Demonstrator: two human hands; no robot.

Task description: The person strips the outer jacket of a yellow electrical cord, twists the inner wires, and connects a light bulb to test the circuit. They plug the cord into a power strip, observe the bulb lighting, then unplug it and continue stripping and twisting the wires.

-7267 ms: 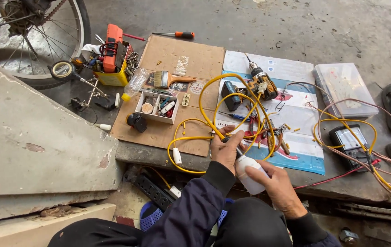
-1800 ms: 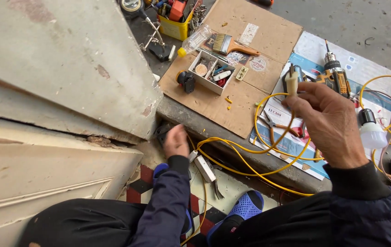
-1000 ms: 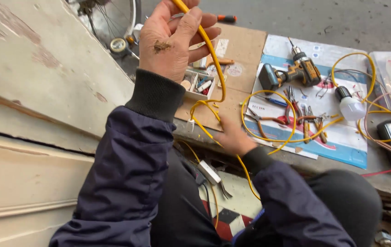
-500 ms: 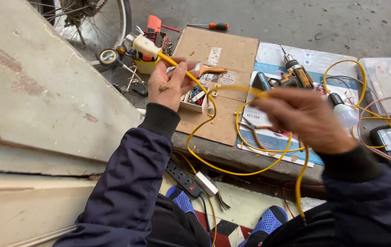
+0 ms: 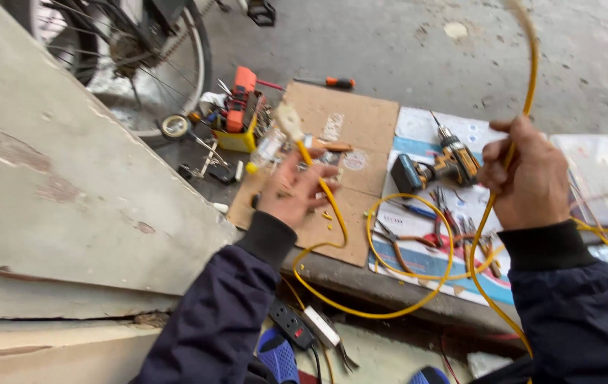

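Note:
My left hand (image 5: 291,192) is raised over the cardboard sheet (image 5: 350,121), palm up, pinching a yellow cable (image 5: 332,227) just below its cream plug (image 5: 289,121). The cable loops down over the ledge and rises to my right hand (image 5: 528,178), which is closed around it. Above that fist the cable arcs up out of the picture.
A yellow and black cordless drill (image 5: 435,165) and pliers (image 5: 432,231) lie on a blue printed sheet (image 5: 425,263). A yellow tool box (image 5: 236,121), an orange-handled screwdriver (image 5: 329,82) and a bicycle wheel (image 5: 129,67) are behind. A power strip (image 5: 291,323) lies below the ledge. A slanted concrete slab (image 5: 55,178) fills the left.
Both hands have spread apart: my right hand rose to the right, pulling the cable up, while my left hand holds the plug end. The view shifted left and nearer.

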